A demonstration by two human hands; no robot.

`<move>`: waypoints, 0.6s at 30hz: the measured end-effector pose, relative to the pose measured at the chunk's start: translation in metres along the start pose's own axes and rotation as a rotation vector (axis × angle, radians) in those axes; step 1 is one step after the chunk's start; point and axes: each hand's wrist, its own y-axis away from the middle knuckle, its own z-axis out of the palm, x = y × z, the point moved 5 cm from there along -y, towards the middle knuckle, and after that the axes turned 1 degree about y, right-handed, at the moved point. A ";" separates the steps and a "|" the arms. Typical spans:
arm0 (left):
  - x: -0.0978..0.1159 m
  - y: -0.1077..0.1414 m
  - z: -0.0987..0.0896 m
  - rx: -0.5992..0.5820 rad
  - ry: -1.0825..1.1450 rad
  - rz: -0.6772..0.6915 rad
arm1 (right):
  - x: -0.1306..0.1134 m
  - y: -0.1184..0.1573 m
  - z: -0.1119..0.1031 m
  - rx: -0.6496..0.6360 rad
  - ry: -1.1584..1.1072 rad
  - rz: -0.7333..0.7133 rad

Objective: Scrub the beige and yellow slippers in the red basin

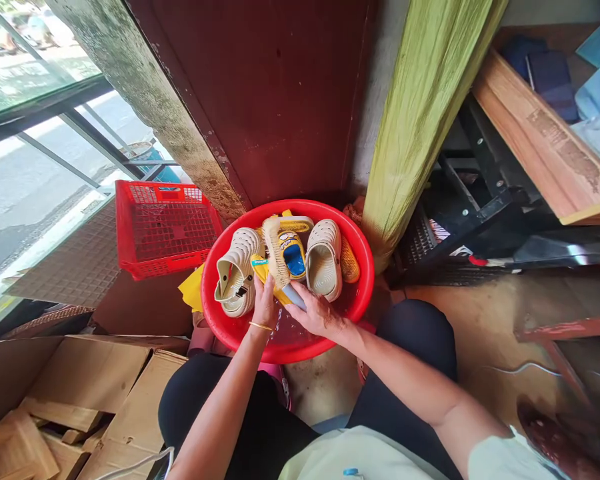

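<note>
Red tub point(300, 353) near door point(270, 100), shoes point(325, 263) inside, open floor point(483, 303) rightward, left hand point(264, 303) and right hand point(321, 317) clamped on brush point(275, 255)

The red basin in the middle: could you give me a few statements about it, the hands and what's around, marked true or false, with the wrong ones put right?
1. A cream clog sits in the red basin. True.
2. The person wears gloves. False: the left hand and right hand are bare.
3. A bristled brush is above the basin. True.
4. A bracelet circles the right wrist. False: it circles the left one.
5. The red crate stands right of the basin. False: it is on the left.
</note>
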 end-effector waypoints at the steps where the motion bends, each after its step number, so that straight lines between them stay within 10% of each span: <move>1: 0.002 -0.001 -0.003 0.012 -0.004 -0.006 | -0.001 0.001 -0.002 -0.035 0.006 -0.010; 7: 0.016 -0.008 -0.028 0.231 -0.203 0.079 | 0.000 0.009 -0.012 -0.198 0.287 0.054; 18: -0.001 0.002 -0.014 0.086 -0.237 -0.009 | 0.019 -0.018 -0.028 -0.072 0.537 0.149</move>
